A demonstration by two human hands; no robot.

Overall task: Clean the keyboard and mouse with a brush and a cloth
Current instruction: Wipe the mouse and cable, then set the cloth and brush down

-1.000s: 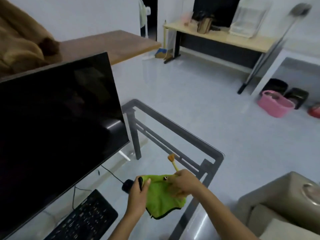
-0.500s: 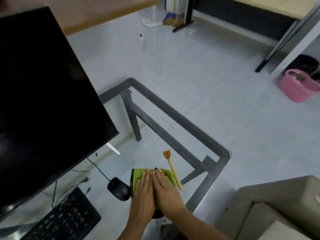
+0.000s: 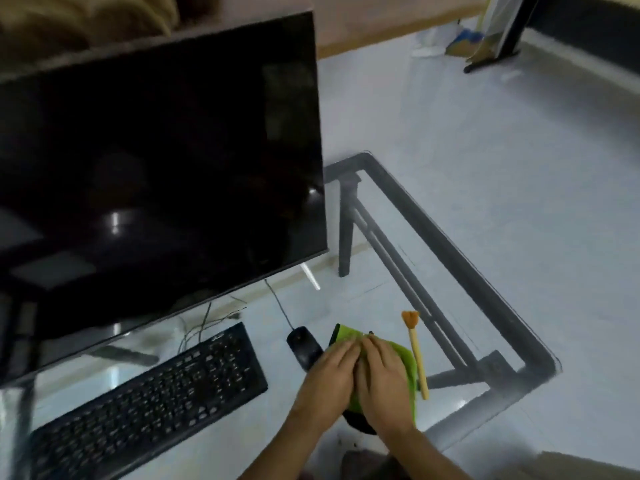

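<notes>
Head view: a glass-topped table (image 3: 460, 258) with a dark metal frame, seen from above over a pale tiled floor.
Left hand (image 3: 327, 379): lies flat on the green cloth (image 3: 403, 355), fingers straight and together, pressing down on it, curled round nothing.
Right hand (image 3: 382, 382): flat beside the left one and touching it along the forefingers, fingers straight, also pressing on the cloth.
Cloth: spread on the glass under both hands; its green shows past the fingertips and along the right side, with a dark edging at the far left corner. A dark patch at the near edge under the wrists may be more of that edging, but the blur leaves it unclear.
Brush (image 3: 415, 351): lies on the glass just beside the cloth's right edge, orange bristles pointing away from the person, pale handle towards them; no hand is on it.
Mouse (image 3: 304, 346): black and wired, just left of the cloth, close to the left hand's fingers.
Keyboard (image 3: 149, 403): black, set slantwise on the glass, left of the mouse, untouched.
Monitor (image 3: 156, 161): large dark screen standing behind the keyboard.
</notes>
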